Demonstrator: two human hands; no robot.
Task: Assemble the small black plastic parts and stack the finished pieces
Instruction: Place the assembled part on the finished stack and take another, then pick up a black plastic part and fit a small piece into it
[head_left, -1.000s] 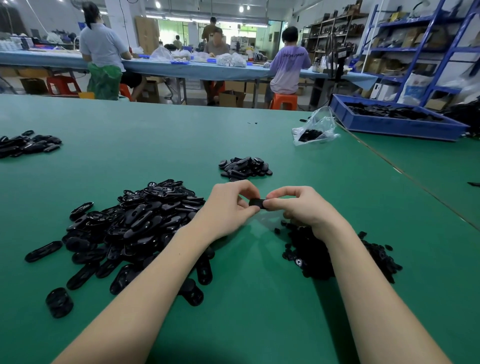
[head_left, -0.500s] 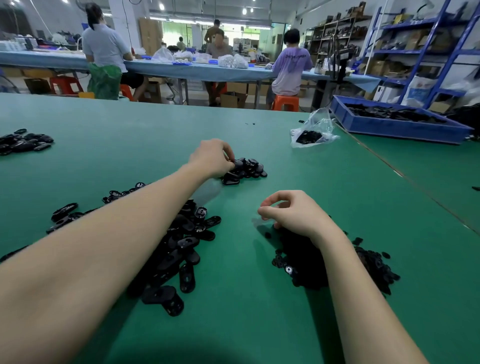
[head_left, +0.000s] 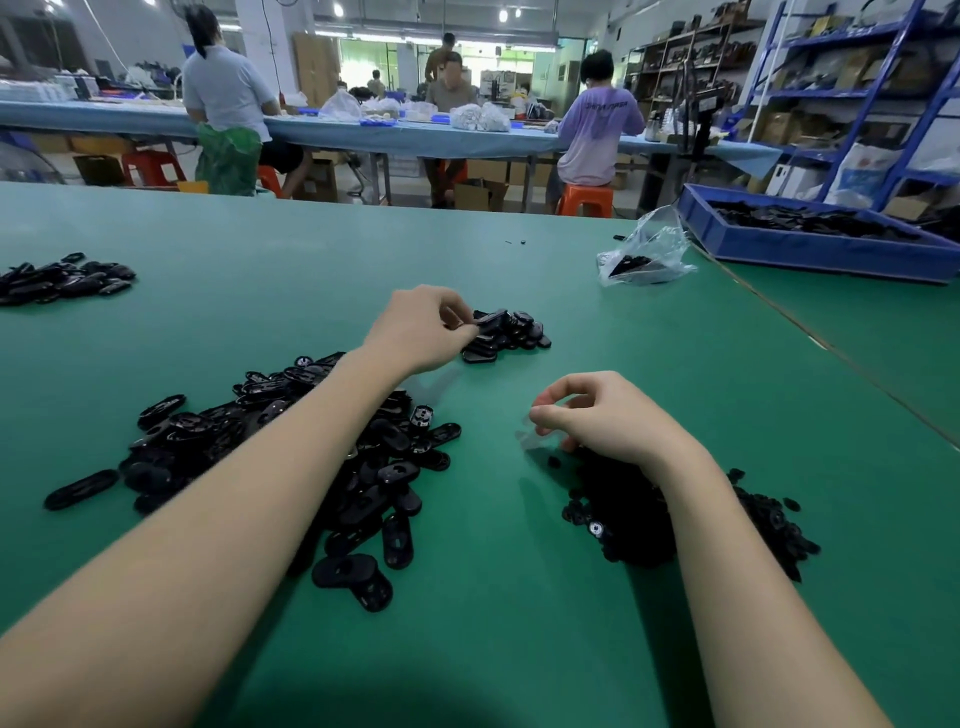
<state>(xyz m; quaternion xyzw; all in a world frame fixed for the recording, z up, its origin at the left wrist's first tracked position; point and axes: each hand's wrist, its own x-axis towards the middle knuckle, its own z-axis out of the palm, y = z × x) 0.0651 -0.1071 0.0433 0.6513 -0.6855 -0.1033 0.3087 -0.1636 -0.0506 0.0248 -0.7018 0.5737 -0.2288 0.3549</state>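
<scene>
Black plastic parts lie in three groups on the green bench (head_left: 519, 649): a big heap of long oval shells (head_left: 291, 447) under the left forearm, a heap of small pieces (head_left: 649, 514) under the right wrist, and a small pile of finished pieces (head_left: 511, 332) further out. The left hand (head_left: 415, 332) is stretched to that pile, its fingers (head_left: 460, 325) curled and pinching one oval piece at the pile's near edge. The right hand (head_left: 608, 415) hangs above the small pieces with fingers loosely curled; nothing can be seen held in it. The step in hand is judged to be the stacking of a finished piece. It is best laid flat on top of the pile and let go only once it is resting, so that the pile is not knocked apart; the next small piece can be picked meanwhile by the right hand
</scene>
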